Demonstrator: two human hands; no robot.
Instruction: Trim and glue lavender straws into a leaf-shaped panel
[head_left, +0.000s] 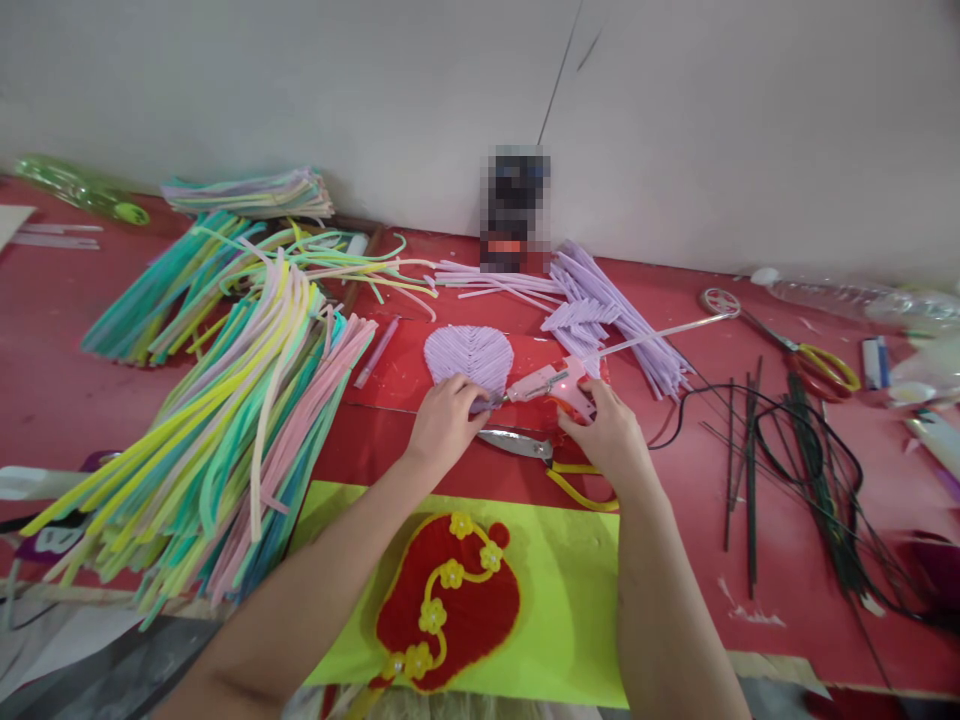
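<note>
My right hand (611, 432) is closed round the handle of a pink glue gun (541, 383), with a clear glue stick (667, 330) projecting from its back. Its nozzle points left, close to the fingertips of my left hand (448, 425). Those fingers pinch a small purple pipe cleaner piece (486, 402); its full shape is partly hidden. Just beyond lies a rounded, leaf-like panel of purple pipe cleaners (469, 352) on a red board (390, 375). Yellow-handled scissors (517, 443) rest beneath the hands. Nearer me, a red fuzzy fan shape with yellow flowers (450, 620) lies on yellow-green paper (570, 600).
Bundles of coloured pipe cleaners (225, 430) cover the left side. More purple pipe cleaners (630, 330) lie behind the glue gun. At right are another pair of scissors (817, 365), dark green stems (821, 500), a black cord (757, 400) and a clear bottle (862, 300).
</note>
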